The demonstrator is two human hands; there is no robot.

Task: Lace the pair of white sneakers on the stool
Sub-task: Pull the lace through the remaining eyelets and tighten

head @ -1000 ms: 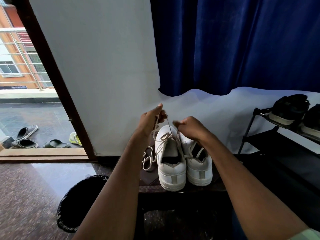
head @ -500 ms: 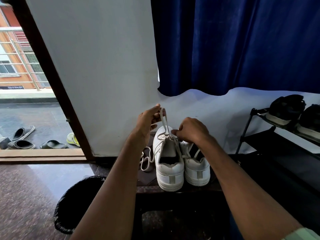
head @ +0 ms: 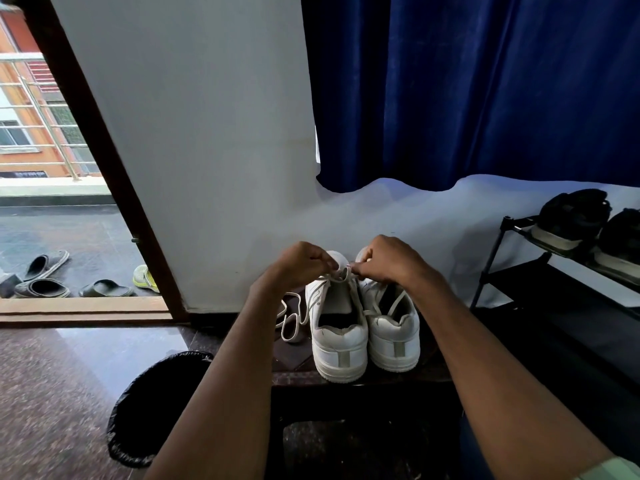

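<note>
The left hand [head: 301, 263] is lowering from its raised pull, both it and the right hand [head: 388, 259] pinching the lace [head: 337, 274] over the left sneaker [head: 337, 327], tightening a crossing.

My one head view looks forward and down from above, close behind the stool [head: 349, 379], facing the wall [head: 194, 140] beyond it.

the hands [head: 346, 265] cover the toes of the white sneakers [head: 341, 327]; which eyelet the lace [head: 341, 273] passes is too small to tell.
</note>
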